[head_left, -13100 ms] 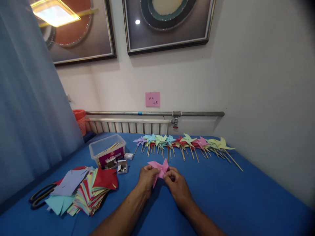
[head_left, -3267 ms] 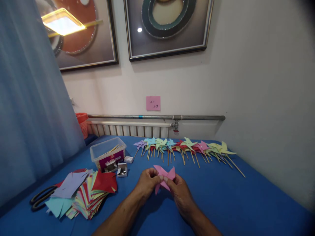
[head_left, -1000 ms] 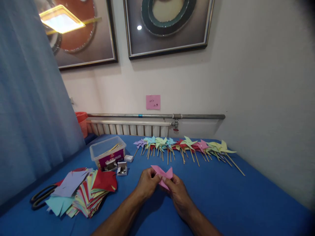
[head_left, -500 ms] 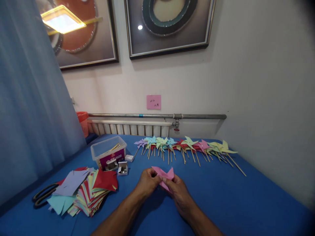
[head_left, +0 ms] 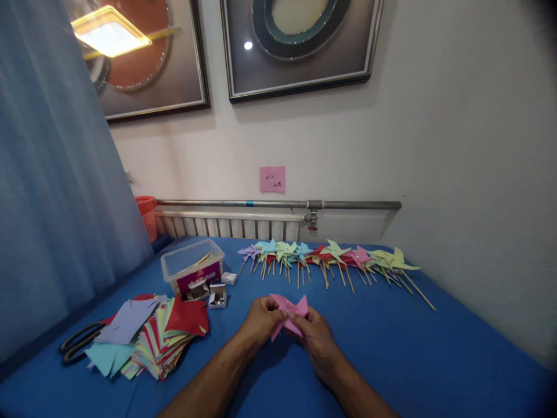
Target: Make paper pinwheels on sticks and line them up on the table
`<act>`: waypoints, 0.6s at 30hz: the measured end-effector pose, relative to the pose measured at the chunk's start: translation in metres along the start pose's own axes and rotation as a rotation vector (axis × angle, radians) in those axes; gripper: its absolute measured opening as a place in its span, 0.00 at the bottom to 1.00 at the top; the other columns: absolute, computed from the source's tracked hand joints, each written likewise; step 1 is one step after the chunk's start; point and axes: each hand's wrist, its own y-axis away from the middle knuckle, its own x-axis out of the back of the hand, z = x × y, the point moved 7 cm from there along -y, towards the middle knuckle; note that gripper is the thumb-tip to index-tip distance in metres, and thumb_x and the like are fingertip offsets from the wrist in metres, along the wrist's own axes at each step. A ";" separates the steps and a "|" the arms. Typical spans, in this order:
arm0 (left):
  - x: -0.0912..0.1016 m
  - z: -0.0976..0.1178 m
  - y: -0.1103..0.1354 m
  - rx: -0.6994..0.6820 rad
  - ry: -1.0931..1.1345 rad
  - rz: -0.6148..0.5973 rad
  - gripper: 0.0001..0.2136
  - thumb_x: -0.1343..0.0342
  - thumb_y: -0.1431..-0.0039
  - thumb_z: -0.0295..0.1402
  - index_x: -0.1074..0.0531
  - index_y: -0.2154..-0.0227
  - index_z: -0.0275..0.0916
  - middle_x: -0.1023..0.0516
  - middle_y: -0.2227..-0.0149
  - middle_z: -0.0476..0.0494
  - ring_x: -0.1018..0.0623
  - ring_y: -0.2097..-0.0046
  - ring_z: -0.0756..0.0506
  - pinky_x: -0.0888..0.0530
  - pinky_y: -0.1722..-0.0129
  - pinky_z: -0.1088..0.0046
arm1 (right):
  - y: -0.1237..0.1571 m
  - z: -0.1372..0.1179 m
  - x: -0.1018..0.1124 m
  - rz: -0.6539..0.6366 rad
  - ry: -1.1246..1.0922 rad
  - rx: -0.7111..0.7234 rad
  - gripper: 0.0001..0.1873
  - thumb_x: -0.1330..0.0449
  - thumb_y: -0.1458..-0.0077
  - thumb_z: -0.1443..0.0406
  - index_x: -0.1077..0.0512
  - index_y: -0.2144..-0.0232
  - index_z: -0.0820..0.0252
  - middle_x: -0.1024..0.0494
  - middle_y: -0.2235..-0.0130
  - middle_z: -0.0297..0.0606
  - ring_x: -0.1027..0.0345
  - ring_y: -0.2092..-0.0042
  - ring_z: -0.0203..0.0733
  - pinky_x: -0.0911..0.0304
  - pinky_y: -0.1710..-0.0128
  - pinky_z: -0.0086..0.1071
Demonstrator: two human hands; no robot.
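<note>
A pink paper pinwheel (head_left: 289, 304), its corners folded in toward the middle, is held just above the blue-covered table (head_left: 391, 348). My left hand (head_left: 263, 319) pinches it from the left, thumb at the centre. From the right, my right hand (head_left: 315, 337) grips it, with its thumb also pressed near the centre and the other fingers behind the paper. Whether a pin sits under the thumbs cannot be seen. Beyond my hands lies a row of finished paper pinwheels (head_left: 334, 252) on wooden sticks, in several colours.
To the left are a stack of cut coloured paper squares (head_left: 156, 342) and black-handled scissors (head_left: 80, 342). Behind them stand a clear plastic tub (head_left: 191, 267) with sticks and a small open box of pins (head_left: 217, 296). A blue curtain (head_left: 65, 174) hangs at the left.
The pink paper's lower left corner now points down below my left thumb, so more of the pinwheel shape shows. Both hands stay almost in place.
</note>
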 end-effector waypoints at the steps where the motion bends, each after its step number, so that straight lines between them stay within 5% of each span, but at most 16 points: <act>1: 0.001 0.001 0.000 -0.005 0.015 0.010 0.10 0.33 0.61 0.34 0.28 0.79 0.36 0.29 0.80 0.51 0.33 0.77 0.52 0.39 0.74 0.74 | 0.000 0.000 0.000 0.003 -0.014 -0.005 0.21 0.25 0.58 0.55 0.19 0.63 0.60 0.15 0.67 0.39 0.23 0.66 0.46 0.30 0.64 0.36; 18: 0.000 0.009 0.004 -0.023 0.034 0.010 0.17 0.31 0.62 0.41 0.33 0.82 0.38 0.33 0.82 0.53 0.37 0.78 0.53 0.42 0.75 0.74 | -0.008 0.010 0.005 0.039 -0.049 -0.053 0.25 0.23 0.64 0.53 0.20 0.64 0.60 0.16 0.68 0.38 0.23 0.66 0.47 0.29 0.64 0.37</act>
